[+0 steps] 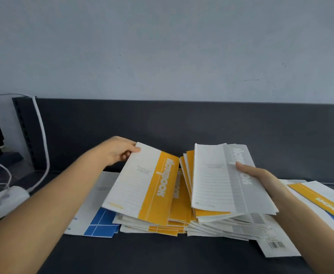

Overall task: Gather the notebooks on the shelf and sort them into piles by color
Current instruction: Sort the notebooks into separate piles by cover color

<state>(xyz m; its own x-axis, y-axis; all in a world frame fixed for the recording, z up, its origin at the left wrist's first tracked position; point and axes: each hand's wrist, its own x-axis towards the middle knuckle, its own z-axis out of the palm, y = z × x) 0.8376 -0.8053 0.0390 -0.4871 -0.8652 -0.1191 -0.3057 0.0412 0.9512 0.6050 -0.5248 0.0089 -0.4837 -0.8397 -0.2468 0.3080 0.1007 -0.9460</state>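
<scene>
Notebooks (182, 224) lie heaped on the dark shelf (162, 254). Left hand (120, 150) pinches a yellow notebook (142, 184) at its far corner; right hand (261, 180) grips a fanned grey-topped stack (217, 178). Judged light, floppy, slippery: hold by spine edge.

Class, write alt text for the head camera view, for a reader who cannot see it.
A person's left hand grips a yellow notebook by its far corner, while the right hand holds several notebooks with a grey notebook on top. Beneath them, piles of yellow and grey notebooks lie on a dark shelf, with a blue notebook at the left.
</scene>
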